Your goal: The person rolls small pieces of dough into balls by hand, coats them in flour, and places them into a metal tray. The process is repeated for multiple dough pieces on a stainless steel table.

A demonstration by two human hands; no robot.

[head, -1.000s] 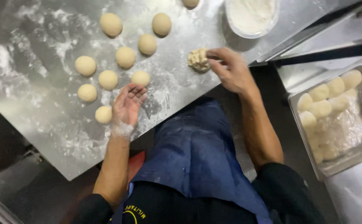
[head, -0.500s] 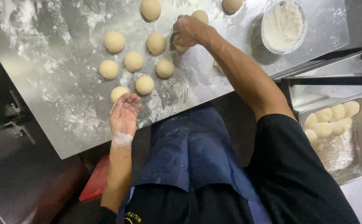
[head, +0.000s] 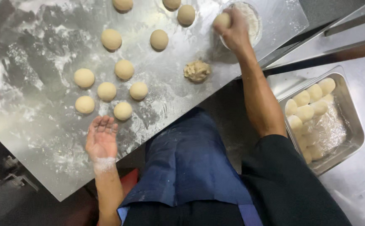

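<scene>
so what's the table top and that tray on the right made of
Table top: looks like stainless steel, a dull grey sheen under smeared white flour. Tray: likely the same metal, with shiny reflective walls and a pressed rim; a crinkled clear film seems to line it.

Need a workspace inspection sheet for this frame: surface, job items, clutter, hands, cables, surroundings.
Surface: steel table, dusted with flour.
Job's things: eleven dough balls in view on the table; rough dough lump apart from them; flour bowl.
Clutter: nothing seen.
Hands: right hand holds a dough ball over the bowl; left hand lies open, palm up, on the table.
Cables: nothing seen.
Surroundings: steel tray of dough balls at the person's right.
</scene>
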